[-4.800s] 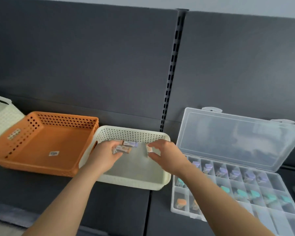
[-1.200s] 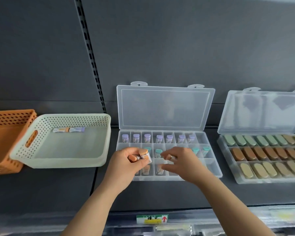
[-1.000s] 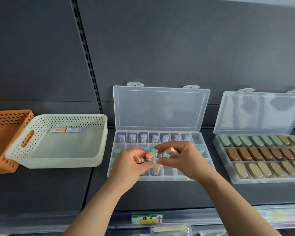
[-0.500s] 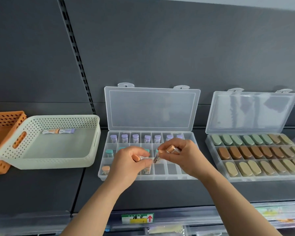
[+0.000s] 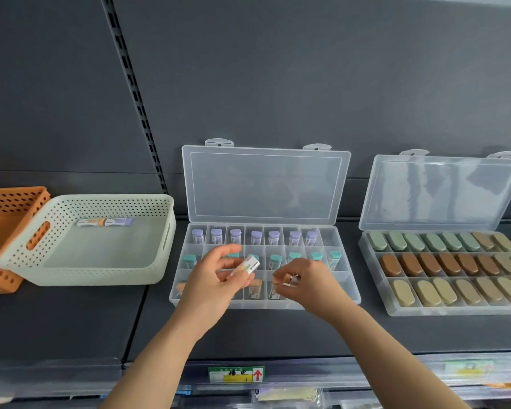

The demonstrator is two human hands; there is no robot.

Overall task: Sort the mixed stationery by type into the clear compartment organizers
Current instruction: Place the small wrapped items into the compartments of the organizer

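A clear compartment organizer (image 5: 347, 286) lies open on the shelf, with purple-capped tubes in its back row, teal-capped tubes in the middle row and orange-capped tubes at the front left. Over its front left, my left hand (image 5: 210, 283) holds a small labelled tube (image 5: 248, 266) between thumb and fingers. To its right, my right hand (image 5: 310, 283) pinches an orange-capped tube (image 5: 288, 281) low over the front row. In the cream basket (image 5: 80, 270) on the left lie two more tubes (image 5: 104, 222), end to end.
A second open clear organizer (image 5: 396, 311) on the right holds rows of green, brown and tan oval erasers. An orange basket (image 5: 0, 278) sits at the far left. Both lids lean against the grey back panel. The shelf's front edge carries price labels.
Both hands carried tubes from the cream basket to the organizer. Over the last half second, my right hand has lowered its tube toward the front row and the hands have drawn apart.
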